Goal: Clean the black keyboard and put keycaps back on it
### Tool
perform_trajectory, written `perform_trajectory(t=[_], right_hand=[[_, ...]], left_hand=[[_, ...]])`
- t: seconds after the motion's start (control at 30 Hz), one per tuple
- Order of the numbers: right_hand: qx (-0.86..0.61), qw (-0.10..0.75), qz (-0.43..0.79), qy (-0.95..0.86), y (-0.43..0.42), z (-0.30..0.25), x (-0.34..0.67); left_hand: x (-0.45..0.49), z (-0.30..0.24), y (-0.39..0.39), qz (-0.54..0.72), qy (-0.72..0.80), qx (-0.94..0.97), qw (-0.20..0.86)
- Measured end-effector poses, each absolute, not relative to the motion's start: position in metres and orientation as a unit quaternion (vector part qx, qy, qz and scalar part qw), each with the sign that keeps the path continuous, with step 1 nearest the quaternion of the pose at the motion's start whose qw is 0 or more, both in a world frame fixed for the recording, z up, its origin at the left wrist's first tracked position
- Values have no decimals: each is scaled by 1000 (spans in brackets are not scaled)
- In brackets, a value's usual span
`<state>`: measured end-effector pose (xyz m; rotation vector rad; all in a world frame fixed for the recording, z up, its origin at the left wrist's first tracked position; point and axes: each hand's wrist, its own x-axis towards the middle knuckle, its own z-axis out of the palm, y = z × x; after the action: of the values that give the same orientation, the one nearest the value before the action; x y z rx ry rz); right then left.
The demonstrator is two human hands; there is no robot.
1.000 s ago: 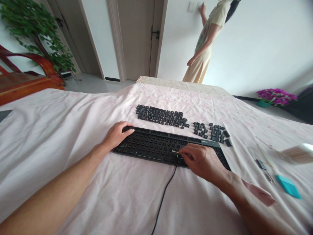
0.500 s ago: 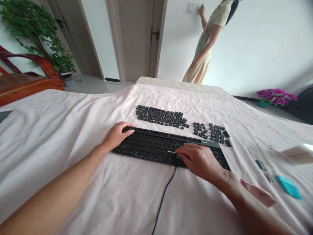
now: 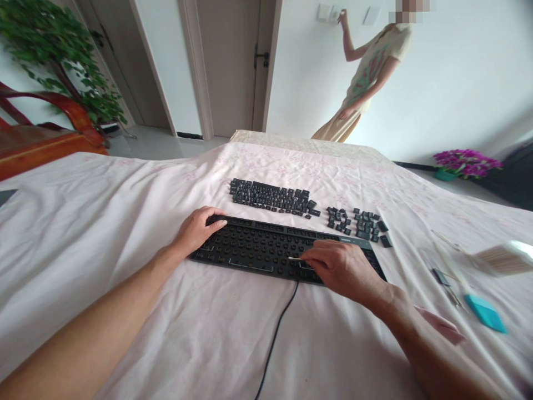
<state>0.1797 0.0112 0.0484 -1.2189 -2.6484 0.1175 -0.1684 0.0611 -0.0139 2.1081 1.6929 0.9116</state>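
Note:
A black keyboard (image 3: 258, 247) with its keycaps removed lies on the pale pink cloth (image 3: 125, 222). My left hand (image 3: 195, 229) rests on the keyboard's left end, fingers curled over its far edge. My right hand (image 3: 339, 266) is over the keyboard's right half, pinching a thin pale stick (image 3: 295, 259) whose tip touches the key sockets. Behind the keyboard lie removed keycaps: a long neat block (image 3: 272, 197) and a smaller loose group (image 3: 358, 223). The keyboard's black cable (image 3: 277, 333) runs toward me.
At right on the cloth are a teal-headed brush (image 3: 483, 311), small tools (image 3: 443, 278) and a pale box of sticks (image 3: 502, 258). A person (image 3: 370, 72) stands at the far wall touching a switch. A wooden chair (image 3: 45, 130), a green plant (image 3: 58, 55) and purple flowers (image 3: 464, 161) stand around.
My right hand slid slightly left along the keyboard with the stick. The person at the wall shifted to the right and turned. The view tilted slightly.

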Motion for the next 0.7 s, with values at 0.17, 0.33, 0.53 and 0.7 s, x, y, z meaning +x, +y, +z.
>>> perform_trajectory(t=[0.17, 0.33, 0.53, 0.7], right_hand=[[-380, 132, 9, -916, 18, 44, 176], [-380, 122, -21, -917, 21, 49, 179], [-371, 111, -10, -922, 20, 48, 180], [-388, 109, -30, -915, 18, 55, 183]], left_hand=[[-169, -15, 61, 315, 587, 732, 143], [-169, -15, 62, 317, 588, 731, 140], [-168, -14, 61, 316, 591, 729, 142], [-168, -14, 61, 312, 590, 730, 146]])
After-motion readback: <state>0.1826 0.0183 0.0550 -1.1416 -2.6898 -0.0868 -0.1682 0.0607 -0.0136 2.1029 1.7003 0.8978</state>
